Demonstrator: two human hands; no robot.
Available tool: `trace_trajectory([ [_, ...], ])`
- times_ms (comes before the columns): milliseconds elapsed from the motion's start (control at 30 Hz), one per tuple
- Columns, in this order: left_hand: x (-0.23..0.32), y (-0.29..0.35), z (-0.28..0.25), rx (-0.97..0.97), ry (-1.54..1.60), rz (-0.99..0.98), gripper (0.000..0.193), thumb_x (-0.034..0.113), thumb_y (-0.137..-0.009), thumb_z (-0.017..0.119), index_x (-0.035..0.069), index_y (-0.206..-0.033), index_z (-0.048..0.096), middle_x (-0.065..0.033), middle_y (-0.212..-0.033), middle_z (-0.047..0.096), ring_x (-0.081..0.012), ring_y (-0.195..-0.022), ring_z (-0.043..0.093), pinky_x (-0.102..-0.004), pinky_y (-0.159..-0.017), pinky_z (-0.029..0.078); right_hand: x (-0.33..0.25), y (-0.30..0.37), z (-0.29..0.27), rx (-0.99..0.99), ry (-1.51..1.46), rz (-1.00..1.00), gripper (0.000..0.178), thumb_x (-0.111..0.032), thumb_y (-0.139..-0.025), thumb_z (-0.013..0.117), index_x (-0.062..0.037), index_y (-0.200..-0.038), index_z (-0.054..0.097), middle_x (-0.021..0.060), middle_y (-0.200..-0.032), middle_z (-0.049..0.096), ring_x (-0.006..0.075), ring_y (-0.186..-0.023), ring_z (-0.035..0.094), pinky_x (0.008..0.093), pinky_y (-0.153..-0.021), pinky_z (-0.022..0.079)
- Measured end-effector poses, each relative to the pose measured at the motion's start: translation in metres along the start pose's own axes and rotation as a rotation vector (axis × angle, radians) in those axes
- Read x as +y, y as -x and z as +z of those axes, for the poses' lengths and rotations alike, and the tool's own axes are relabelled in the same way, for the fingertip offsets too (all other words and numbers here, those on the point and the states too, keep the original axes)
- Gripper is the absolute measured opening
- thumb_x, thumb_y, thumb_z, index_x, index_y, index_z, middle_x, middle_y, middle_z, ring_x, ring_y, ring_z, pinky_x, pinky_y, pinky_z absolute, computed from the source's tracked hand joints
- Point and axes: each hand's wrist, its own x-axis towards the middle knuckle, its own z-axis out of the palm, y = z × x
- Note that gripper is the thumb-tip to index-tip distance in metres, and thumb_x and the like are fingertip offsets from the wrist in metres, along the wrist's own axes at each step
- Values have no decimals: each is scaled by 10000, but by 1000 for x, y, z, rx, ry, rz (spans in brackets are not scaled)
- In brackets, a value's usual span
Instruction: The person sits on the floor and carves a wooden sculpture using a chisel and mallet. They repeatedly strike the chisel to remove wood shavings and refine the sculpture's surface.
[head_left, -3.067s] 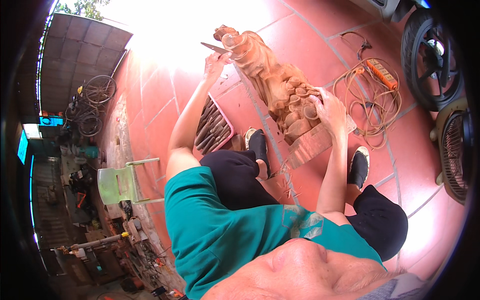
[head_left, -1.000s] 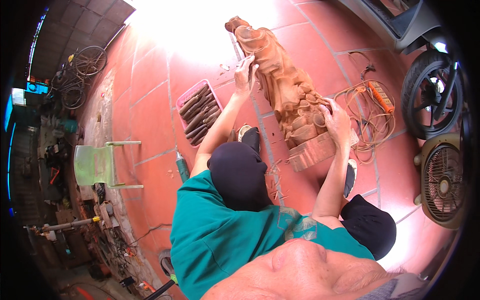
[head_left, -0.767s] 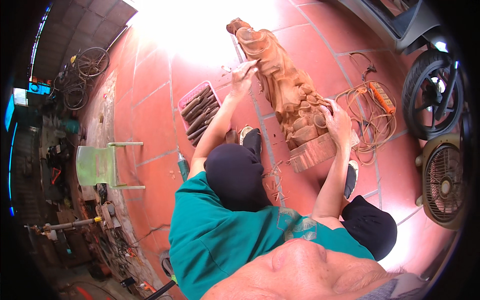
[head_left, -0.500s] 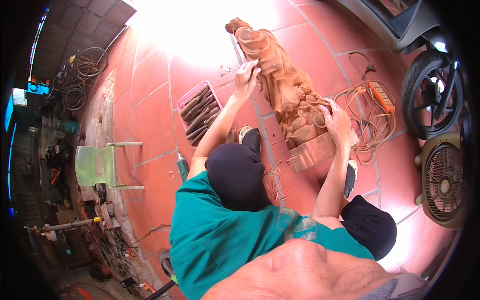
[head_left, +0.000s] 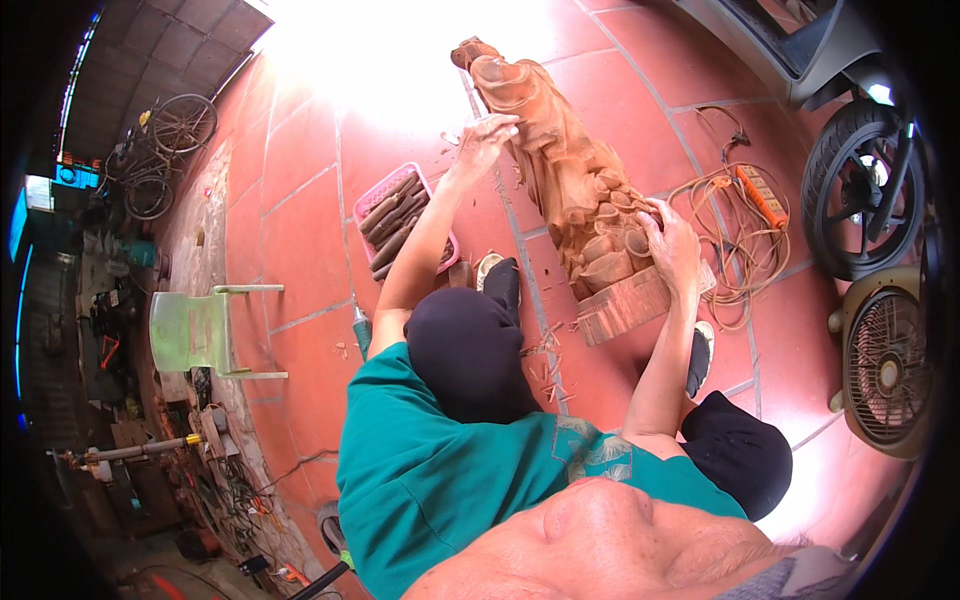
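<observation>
I'm in what looks like a workshop — wood carving [head_left: 570, 150] before me, shavings [head_left: 548, 345] on the tiles [head_left: 300, 240], tools [head_left: 400, 205] in a basket [head_left: 457, 250] to its left — with a bike [head_left: 183, 124] far left, a motorbike [head_left: 818, 200] right.

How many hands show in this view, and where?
2: the left hand at the left edge of the wooden carving, the right hand on its lower right side.

No text, label, brand, number or sign can be read on any of the things in view.
</observation>
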Motion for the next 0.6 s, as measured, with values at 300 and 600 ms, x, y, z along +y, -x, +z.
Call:
trace_trajectory([
  [300, 18, -5, 13, -25, -50, -36, 204, 75, -906, 677, 49, -1107, 698, -123, -1032, 727, -204, -941, 699, -324, -826, 543, 4, 1, 0, 6, 6, -11, 336, -303, -944, 623, -95, -1207, 646, 113, -1054, 730, 279, -993, 697, 372, -830, 518],
  [600, 27, -6, 10, -27, -153, 64, 237, 143, -946, 635, 55, -1159, 688, -108, -1124, 703, -227, -1027, 678, -360, -891, 520, 0, 1, 0, 9, 11, -6, 345, -317, -942, 625, -90, -1201, 645, 117, -1058, 725, 294, -994, 692, 384, -830, 520],
])
